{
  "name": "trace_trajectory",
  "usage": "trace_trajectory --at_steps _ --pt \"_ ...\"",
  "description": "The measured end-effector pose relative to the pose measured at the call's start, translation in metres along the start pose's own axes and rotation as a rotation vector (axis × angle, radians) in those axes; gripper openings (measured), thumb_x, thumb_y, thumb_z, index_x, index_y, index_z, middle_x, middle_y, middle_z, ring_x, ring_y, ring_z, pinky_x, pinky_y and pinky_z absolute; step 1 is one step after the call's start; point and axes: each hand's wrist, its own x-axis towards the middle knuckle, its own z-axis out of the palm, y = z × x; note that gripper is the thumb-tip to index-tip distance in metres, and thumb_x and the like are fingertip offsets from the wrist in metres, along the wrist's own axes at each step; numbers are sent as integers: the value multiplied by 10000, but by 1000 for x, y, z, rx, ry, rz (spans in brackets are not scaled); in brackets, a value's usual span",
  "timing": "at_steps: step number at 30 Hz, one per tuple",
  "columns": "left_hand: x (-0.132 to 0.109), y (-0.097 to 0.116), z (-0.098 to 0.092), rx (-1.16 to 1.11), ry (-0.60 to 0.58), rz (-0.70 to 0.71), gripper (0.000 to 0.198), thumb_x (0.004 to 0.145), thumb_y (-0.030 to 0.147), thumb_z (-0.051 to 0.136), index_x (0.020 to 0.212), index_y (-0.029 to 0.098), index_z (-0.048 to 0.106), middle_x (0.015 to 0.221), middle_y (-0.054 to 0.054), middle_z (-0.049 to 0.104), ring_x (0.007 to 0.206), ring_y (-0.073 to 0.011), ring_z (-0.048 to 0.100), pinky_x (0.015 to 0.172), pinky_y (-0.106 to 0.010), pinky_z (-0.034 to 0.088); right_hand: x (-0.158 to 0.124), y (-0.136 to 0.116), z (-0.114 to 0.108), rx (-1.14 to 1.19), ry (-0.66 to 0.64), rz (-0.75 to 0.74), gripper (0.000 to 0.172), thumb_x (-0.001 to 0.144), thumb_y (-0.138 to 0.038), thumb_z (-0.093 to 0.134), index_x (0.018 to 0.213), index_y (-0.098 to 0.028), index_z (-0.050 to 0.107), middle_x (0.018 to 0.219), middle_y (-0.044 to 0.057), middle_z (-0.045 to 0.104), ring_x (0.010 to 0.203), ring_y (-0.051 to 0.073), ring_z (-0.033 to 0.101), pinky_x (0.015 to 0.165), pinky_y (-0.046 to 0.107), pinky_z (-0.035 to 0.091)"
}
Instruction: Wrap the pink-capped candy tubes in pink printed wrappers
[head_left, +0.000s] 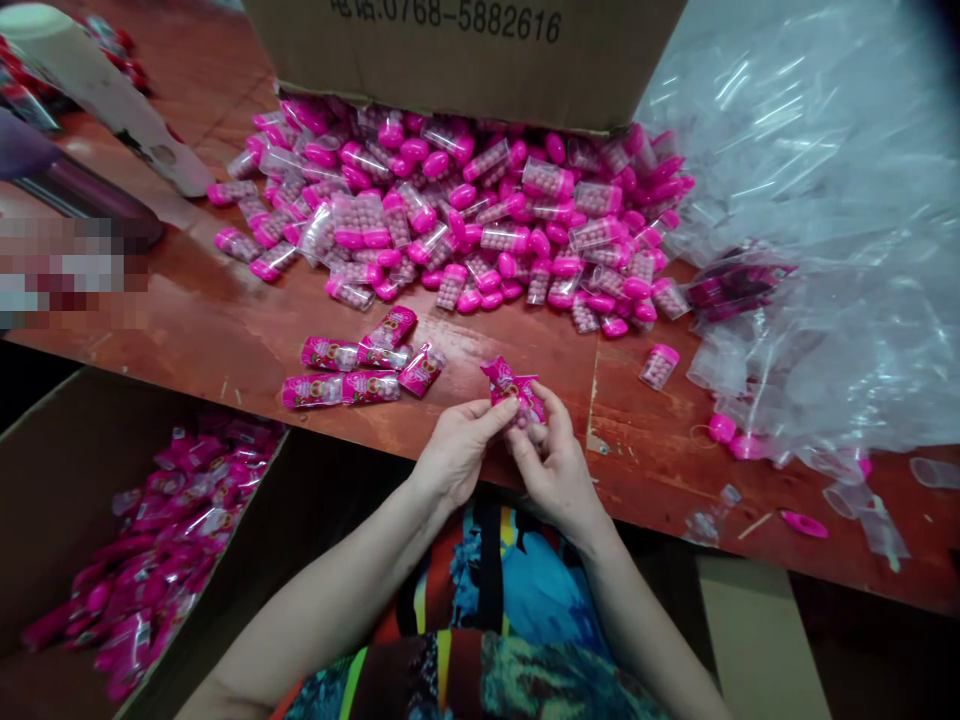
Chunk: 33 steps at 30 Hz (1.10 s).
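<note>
My left hand [459, 444] and my right hand [553, 462] meet at the near edge of the red-brown table [210, 330]. Together they pinch one pink printed packet [513, 387] with a small capsule in it; both hands are closed on it. Just left of the hands lies a small group of finished pink packets [360, 368]. Farther back, a big heap of clear capsules with pink caps [465, 215] holding small candy balls spreads across the table.
A cardboard box [465, 50] stands behind the heap. Crumpled clear plastic sheeting [825, 200] covers the right side, with loose pink caps [739, 440] near it. A cardboard box at lower left [45, 470] holds several wrapped pink packets [165, 540].
</note>
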Motion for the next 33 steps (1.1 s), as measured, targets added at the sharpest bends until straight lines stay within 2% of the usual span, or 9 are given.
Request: trace_trajectory --at_steps 2,5,9,12,16,18,23,29,33 --pt "0 0 2 9 66 24 359 630 381 930 715 95 731 698 -58 711 688 -127 631 717 -250 491 0 -1 0 -19 5 5 656 966 -375 627 1537 -262 325 827 -1 666 764 167 654 739 316 527" --pt "-1 -1 5 21 85 29 382 643 421 916 688 104 708 657 -39 683 594 -113 584 612 -258 459 3 -6 0 195 -17 105 665 942 -405 657 1513 -280 341 748 -35 629 648 135 588 619 258 486" --pt "-4 -1 3 30 -33 14 341 719 415 869 734 102 734 711 -50 690 641 -121 582 670 -276 473 7 -12 -1 440 -12 264 676 884 -446 718 1461 -291 401 770 -33 619 577 102 526 466 186 363" --pt "-6 -2 -2 6 -127 -16 342 772 439 828 807 105 764 782 -75 714 704 -139 604 749 -295 482 8 -14 -2 496 -17 309 677 872 -454 724 1449 -282 414 778 -37 594 523 82 470 411 175 269" --pt "-7 -3 -6 7 -203 -50 344 810 445 798 873 107 780 841 -95 736 705 -144 612 758 -300 474 3 -12 0 317 -2 155 617 939 -397 661 1478 -283 383 711 -64 546 562 97 476 520 208 383" --pt "-8 -3 -5 28 -191 -55 319 806 417 808 879 107 786 855 -101 748 746 -156 637 789 -302 476 0 -10 -1 202 2 94 598 970 -373 618 1501 -301 354 719 -63 547 597 110 493 577 233 414" --pt "-9 -1 0 49 -135 -63 298 764 404 837 791 111 787 823 -102 755 791 -187 674 838 -322 488 -4 -6 -4 -52 45 19 616 979 -365 600 1535 -307 341 751 -36 591 606 137 523 584 272 418" --pt "-6 1 1 14 -74 -26 288 751 381 845 765 106 760 714 -50 683 636 -115 560 644 -256 434 -3 -4 5 219 26 83 634 962 -397 613 1505 -309 298 755 -39 605 654 147 580 618 279 474" --pt "-3 2 -1 -46 -69 -52 284 755 364 846 795 102 745 731 -42 665 665 -110 558 666 -253 433 -4 -3 6 259 22 107 606 934 -383 650 1459 -315 353 789 -33 612 711 147 597 653 274 486"
